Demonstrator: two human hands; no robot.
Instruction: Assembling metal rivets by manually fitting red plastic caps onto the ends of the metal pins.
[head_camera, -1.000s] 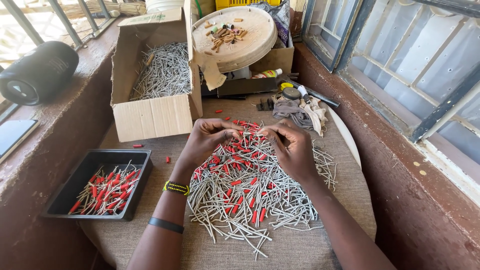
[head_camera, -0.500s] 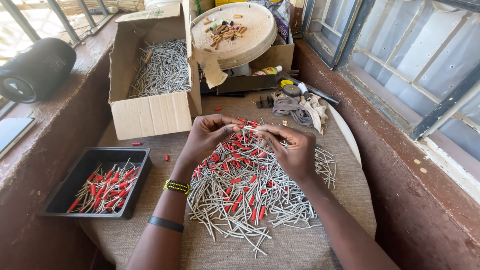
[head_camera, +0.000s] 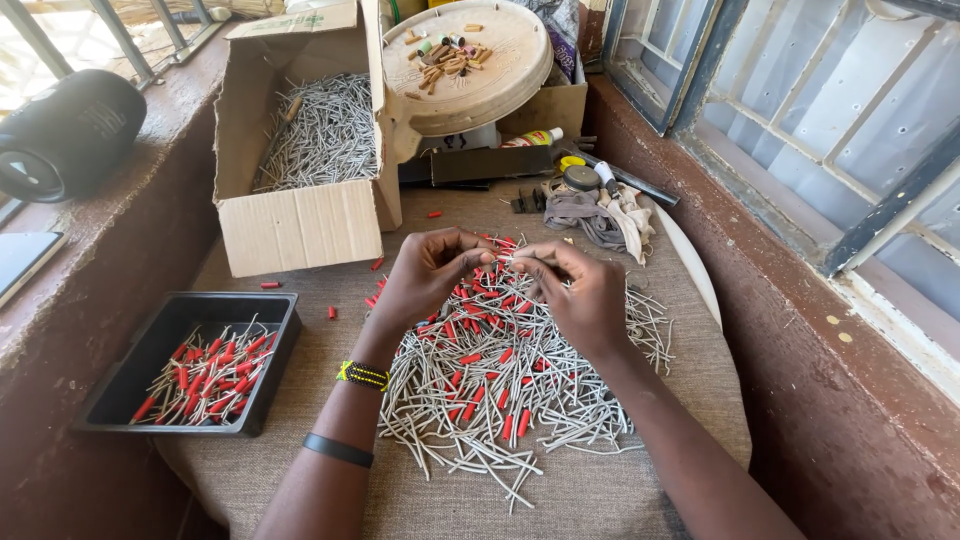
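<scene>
Leftward, red-tipped sticks (head_camera: 200, 375) in black tray (head_camera: 128, 375)

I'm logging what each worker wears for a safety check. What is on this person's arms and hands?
Both hands are bare, with no gloves or visible rings, and both forearms are uncovered, no sleeves in view. The left hand side carries a yellow and dark beaded bracelet at the wrist and a plain black band further up the forearm. The right hand and wrist carry nothing.

— How are the arms set?
— Both forearms reach forward, bare, angling in toward each other. The left wrist wears two bands.
— And the hands?
— Left hand (head_camera: 428, 275) and right hand (head_camera: 580, 295) meet fingertip to fingertip — fingers curled, pinched closed, palms turned inward, backs up.
</scene>
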